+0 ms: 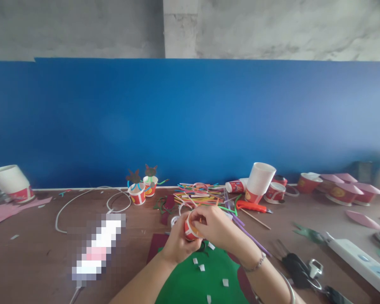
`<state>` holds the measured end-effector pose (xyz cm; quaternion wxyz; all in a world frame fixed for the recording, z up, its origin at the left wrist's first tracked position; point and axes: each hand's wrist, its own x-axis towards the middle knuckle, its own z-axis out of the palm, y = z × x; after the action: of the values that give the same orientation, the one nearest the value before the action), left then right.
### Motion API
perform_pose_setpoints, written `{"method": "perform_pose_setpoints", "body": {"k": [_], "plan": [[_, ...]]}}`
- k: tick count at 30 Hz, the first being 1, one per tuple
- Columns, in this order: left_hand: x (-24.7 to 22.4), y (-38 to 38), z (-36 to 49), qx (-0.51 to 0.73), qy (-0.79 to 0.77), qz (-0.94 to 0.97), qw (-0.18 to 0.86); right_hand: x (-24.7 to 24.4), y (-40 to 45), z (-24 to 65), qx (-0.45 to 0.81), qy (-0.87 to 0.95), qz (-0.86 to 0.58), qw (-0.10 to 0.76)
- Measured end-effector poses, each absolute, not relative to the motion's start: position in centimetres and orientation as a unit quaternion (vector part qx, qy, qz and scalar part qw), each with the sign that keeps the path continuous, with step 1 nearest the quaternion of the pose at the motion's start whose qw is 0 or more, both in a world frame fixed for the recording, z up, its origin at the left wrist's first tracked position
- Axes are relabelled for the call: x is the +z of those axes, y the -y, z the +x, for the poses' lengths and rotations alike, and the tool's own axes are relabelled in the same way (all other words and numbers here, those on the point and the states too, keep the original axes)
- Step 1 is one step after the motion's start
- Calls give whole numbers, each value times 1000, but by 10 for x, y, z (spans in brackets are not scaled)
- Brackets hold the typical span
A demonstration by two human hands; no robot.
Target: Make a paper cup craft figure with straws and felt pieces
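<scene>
A red and white paper cup is held tilted over the table, with my left hand wrapped around its side. My right hand reaches into the cup's mouth, its fingers pinched together at the rim. Something orange shows by these fingertips, too small to make out. Under both hands lies a sheet of green paper with several small white bits on it. Dark red paper shows beneath the green. A dark curled strip is just below the cup.
Coloured strips lie behind my hands. An orange utility knife and stacked cups stand to their right. Two cups with paper figures are at the back left. Scissors and a power strip lie at right.
</scene>
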<state>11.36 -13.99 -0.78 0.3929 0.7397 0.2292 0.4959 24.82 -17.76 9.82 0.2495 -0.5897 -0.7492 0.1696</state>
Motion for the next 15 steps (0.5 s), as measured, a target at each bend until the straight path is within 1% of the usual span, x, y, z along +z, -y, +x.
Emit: {"method": "perform_pose_setpoints", "body": {"k": [4,11,15], "plan": [[-9,139,114,499,-214,731,414,101,181,244,163,748,-591,255],[-7,139,116,505,-183,706,461,101,185,234,117,759,-598,231],[-4,140,118,503,-177,700,476,97,184,232,112,767,-585,239]]}}
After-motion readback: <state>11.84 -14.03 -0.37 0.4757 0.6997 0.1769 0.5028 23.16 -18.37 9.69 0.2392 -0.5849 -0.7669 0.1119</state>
